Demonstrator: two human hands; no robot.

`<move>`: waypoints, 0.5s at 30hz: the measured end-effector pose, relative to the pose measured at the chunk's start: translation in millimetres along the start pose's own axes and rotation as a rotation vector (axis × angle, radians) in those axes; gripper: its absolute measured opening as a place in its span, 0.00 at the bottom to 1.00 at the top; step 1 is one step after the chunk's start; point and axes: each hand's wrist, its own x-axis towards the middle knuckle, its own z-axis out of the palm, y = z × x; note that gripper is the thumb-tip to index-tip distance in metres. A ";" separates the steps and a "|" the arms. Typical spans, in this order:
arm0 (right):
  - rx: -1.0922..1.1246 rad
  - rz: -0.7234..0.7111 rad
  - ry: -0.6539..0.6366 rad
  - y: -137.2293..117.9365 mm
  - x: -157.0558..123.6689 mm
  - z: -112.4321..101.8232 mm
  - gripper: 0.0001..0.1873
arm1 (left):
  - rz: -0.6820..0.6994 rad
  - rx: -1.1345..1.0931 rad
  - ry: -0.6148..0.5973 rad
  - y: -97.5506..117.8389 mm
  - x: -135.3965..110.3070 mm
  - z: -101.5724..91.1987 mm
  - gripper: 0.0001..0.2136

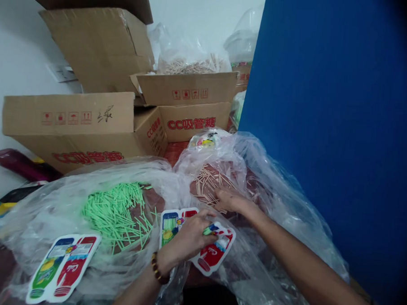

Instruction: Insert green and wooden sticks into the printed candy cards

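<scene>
My left hand [193, 233] is closed around a bottle-shaped candy packet [215, 254], its red cola half showing below the fingers and a green-and-blue part poking out above them. Beneath and beside that hand lies another packet [168, 226] with green and red halves. My right hand [231, 199] reaches down into a loose pile of thin brown sticks [207, 182]; its fingertips touch the sticks, but whether they grip any is unclear. Left of my hands spreads a heap of bright green sticks [116, 211] on clear plastic. A third packet [63, 268] lies flat at the lower left.
Clear plastic sheeting [288, 228] is bunched around both piles. Behind stand open cardboard boxes [72, 142], one [192, 91] with a bag of pale sticks [194, 64] above it. A blue panel [327, 108] rises on the right. A dark purple bottle [19, 163] leans at left.
</scene>
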 end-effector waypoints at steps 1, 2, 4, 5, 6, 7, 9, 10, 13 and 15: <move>-0.026 0.009 -0.001 -2.9 0.3 2.1 0.24 | -0.007 0.069 -0.038 -0.1 7.8 4.1 0.05; -0.048 0.015 -0.007 -5.5 1.0 3.3 0.27 | -0.022 0.125 -0.074 -0.6 14.2 7.0 0.05; -0.079 0.022 -0.036 -9.2 3.4 4.0 0.27 | -0.060 0.207 -0.122 -2.3 21.7 9.4 0.08; -0.085 0.022 -0.056 -10.4 4.5 3.9 0.25 | -0.074 0.237 -0.139 -3.3 22.7 9.3 0.09; -0.087 0.022 -0.077 -11.3 5.4 3.6 0.24 | -0.087 0.262 -0.151 -4.2 22.0 8.6 0.10; -0.084 0.021 -0.095 -12.3 6.1 3.3 0.24 | -0.099 0.283 -0.160 -5.1 20.2 7.7 0.10; -0.073 0.019 -0.119 -14.8 7.1 3.5 0.25 | -0.133 0.319 -0.176 -7.2 14.9 5.7 0.08; -0.066 0.019 -0.126 -16.4 7.7 4.3 0.26 | -0.153 0.331 -0.178 -8.5 12.3 5.0 0.07; -0.034 0.023 -0.149 -21.2 12.1 10.0 0.25 | -0.203 0.361 -0.164 -13.3 6.3 4.3 0.06; 0.003 0.019 -0.159 -21.6 16.6 16.0 0.19 | -0.202 0.369 -0.151 -16.8 3.7 4.6 0.06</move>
